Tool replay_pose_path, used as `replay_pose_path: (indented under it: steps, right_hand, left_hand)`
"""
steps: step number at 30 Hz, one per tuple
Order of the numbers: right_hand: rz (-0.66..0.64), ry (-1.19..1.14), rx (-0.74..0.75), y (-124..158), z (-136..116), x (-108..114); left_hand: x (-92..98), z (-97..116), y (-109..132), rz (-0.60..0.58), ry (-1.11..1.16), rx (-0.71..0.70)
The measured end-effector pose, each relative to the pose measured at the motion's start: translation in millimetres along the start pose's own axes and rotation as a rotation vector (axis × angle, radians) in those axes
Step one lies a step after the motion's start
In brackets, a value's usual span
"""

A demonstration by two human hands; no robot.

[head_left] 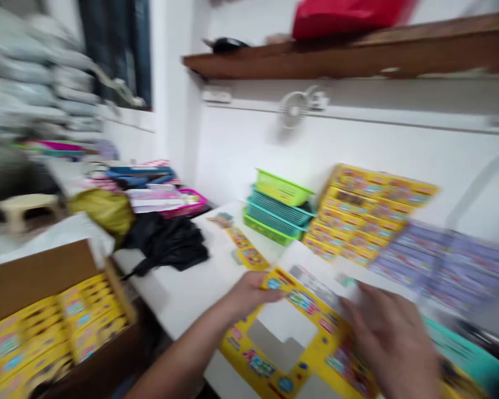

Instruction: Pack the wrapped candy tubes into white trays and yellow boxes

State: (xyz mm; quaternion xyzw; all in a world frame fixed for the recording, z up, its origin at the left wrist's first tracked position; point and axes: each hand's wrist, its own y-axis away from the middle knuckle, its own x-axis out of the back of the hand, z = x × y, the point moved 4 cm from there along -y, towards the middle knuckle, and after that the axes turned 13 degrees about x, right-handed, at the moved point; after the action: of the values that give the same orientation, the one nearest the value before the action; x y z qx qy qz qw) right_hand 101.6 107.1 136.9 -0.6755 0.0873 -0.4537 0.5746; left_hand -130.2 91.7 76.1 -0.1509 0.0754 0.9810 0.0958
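Observation:
A flat yellow printed card with a cut-out window lies on the white table in front of me. My left hand grips its upper left edge, fingers curled over the rim. My right hand hovers over the card's right side, smeared by motion; its fingers seem to pinch a small pale piece that I cannot make out.
A cardboard box of yellow packs sits at the lower left. Stacked green and teal baskets, a leaning pile of yellow cards and purple cards line the wall. A black bag lies on the table's left.

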Motion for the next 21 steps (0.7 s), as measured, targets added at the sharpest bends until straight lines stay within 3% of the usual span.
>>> replay_pose_path:
  steps: [2,4,10,16,19,21]
  right_hand:
    - [0.011,0.114,0.095,2,-5,11]
    - [-0.004,0.179,0.142,3,-14,9]
    - [-0.124,0.124,0.071,12,-22,3]
    - [-0.029,0.196,0.104,18,-25,21]
    - [-0.069,0.273,0.117,23,-33,26]
    - [-0.151,0.184,0.044,23,-32,33]
  left_hand:
    - [-2.0,-6,-3,-0.071,0.052,0.068]
    - [-9.0,-9,-2,-0.112,0.097,0.123]
    - [-34.0,-23,-1,-0.156,0.104,0.172]
    - [-40.2,-46,-14,-0.022,0.12,0.164]
    - [-47.8,-52,-11,-0.027,0.107,0.168]
    - [-51.2,-48,-3,-0.022,-0.026,0.12]
